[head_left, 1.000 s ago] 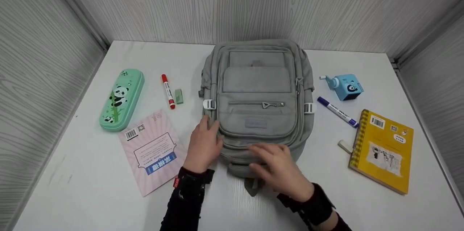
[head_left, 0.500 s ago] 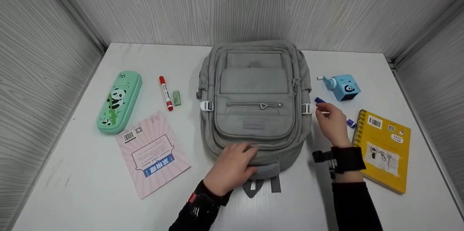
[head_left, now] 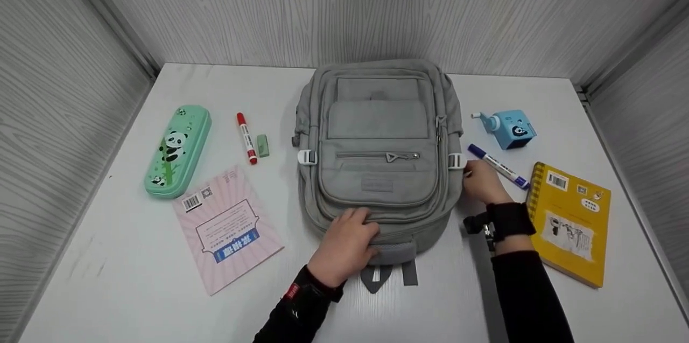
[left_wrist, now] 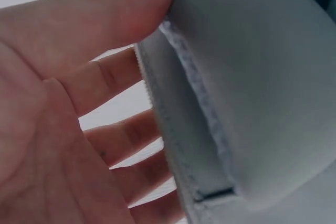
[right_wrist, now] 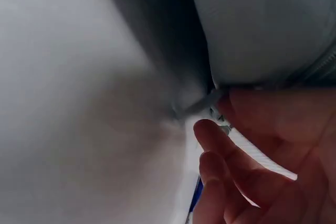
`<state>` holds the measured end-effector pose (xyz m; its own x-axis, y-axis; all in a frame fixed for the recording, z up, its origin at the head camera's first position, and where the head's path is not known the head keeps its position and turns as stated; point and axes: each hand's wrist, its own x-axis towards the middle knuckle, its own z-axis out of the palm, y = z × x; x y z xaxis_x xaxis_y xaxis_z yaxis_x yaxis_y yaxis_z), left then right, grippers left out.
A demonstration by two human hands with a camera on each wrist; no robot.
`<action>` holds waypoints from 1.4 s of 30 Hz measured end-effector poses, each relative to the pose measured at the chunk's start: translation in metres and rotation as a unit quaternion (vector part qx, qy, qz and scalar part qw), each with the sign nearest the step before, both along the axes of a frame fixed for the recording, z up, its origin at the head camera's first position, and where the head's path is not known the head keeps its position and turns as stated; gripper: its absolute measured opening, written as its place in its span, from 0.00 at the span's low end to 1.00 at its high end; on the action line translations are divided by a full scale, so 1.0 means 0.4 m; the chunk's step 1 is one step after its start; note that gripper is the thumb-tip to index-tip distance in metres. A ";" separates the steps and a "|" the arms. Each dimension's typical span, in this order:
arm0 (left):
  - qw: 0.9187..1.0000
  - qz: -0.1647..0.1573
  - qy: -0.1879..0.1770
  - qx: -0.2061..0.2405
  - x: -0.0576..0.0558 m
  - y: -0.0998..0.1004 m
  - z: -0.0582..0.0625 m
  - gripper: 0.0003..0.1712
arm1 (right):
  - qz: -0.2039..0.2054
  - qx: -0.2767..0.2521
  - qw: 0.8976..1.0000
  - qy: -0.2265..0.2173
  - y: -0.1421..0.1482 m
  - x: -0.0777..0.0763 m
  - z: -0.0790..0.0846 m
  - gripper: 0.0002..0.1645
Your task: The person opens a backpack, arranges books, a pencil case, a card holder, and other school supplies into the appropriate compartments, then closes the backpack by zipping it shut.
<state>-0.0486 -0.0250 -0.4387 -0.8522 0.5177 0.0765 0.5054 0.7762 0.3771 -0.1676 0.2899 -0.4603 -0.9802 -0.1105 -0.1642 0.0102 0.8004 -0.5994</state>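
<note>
A grey backpack (head_left: pixel 385 170) lies front side up on the white table. At its near end, my left hand (head_left: pixel 347 249) grips the edge beside the padded carry handle (head_left: pixel 395 253). In the left wrist view the thumb presses on the grey fabric (left_wrist: pixel 252 87), and the fingertips are hidden behind a zipped edge. My right hand (head_left: pixel 483 180) is at the bag's right side, just below a white buckle (head_left: pixel 457 161). A narrow grey strap (right_wrist: pixel 197 107) reaches its thumb and fingertips in the right wrist view.
Left of the bag lie a green panda pencil case (head_left: pixel 177 152), a red marker (head_left: pixel 247 138), a green eraser (head_left: pixel 262 146) and a pink booklet (head_left: pixel 228 230). To the right are a blue pencil sharpener (head_left: pixel 511 128), a blue marker (head_left: pixel 498 166) and a yellow notebook (head_left: pixel 569 224).
My left hand has gone from the bag's left side to its near edge. My right hand has moved from the near end up to the right buckle, then slightly down and inward.
</note>
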 end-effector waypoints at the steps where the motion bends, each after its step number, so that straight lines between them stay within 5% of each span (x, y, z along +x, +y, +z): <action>1: 1.000 0.002 0.000 0.001 -0.001 0.000 -0.001 0.12 | 0.008 0.005 1.000 -0.003 0.001 0.001 0.001 0.13; 10: 1.000 -0.001 0.009 0.020 -0.014 0.004 -0.023 0.08 | 0.030 0.023 0.998 -0.048 0.009 0.044 0.019 0.12; 23: 0.999 0.002 0.017 0.036 -0.024 0.012 -0.037 0.07 | 0.030 0.017 0.998 -0.053 -0.035 0.177 0.072 0.11; 34: 0.994 -0.033 0.079 0.065 -0.027 0.003 -0.045 0.05 | 0.042 0.023 0.998 0.048 -0.212 0.344 0.101 0.08; 42: 0.993 -0.035 0.089 0.070 -0.025 0.007 -0.044 0.06 | 0.108 0.051 0.975 0.189 -0.357 0.397 0.072 0.10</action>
<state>-0.0587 -0.0222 -0.4561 -0.7812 0.5482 0.2987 0.6242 0.6832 0.3789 -0.0087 0.1471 -0.4315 -0.9285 -0.3233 0.1825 -0.3712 0.8148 -0.4454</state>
